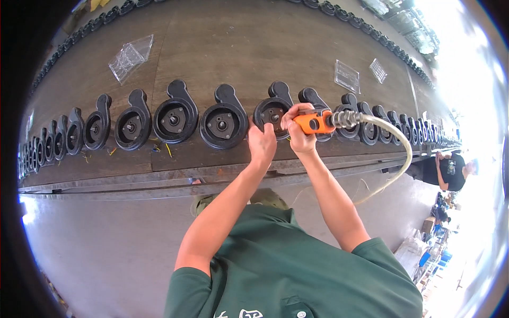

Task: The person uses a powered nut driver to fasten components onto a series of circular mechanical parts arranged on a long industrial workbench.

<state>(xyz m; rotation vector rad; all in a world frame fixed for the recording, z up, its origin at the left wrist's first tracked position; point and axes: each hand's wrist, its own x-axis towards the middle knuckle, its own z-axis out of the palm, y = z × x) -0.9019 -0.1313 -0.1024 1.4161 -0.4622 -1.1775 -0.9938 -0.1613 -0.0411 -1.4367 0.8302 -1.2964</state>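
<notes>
My right hand (300, 132) is wrapped around an orange air tool (314, 123) held sideways, its metal fitting (345, 119) joined to a clear hose (398, 137). The tool's working end is hidden by my fingers, close to the right side of a black snail-shaped housing (280, 90). My left hand (262, 144) grips that housing's lower left rim, thumb raised in front and other fingers partly hidden. A metal shaft shows in the housing's round middle. Just left of my left hand stands another such housing (224, 125), untouched.
A long row of similar black housings, including one (176, 112) with yellow wires beneath, lines the brown table's (212, 47) near edge; another row runs along the far edge. Clear plastic trays (347, 77) lie between. A person in black (455, 170) is at far right.
</notes>
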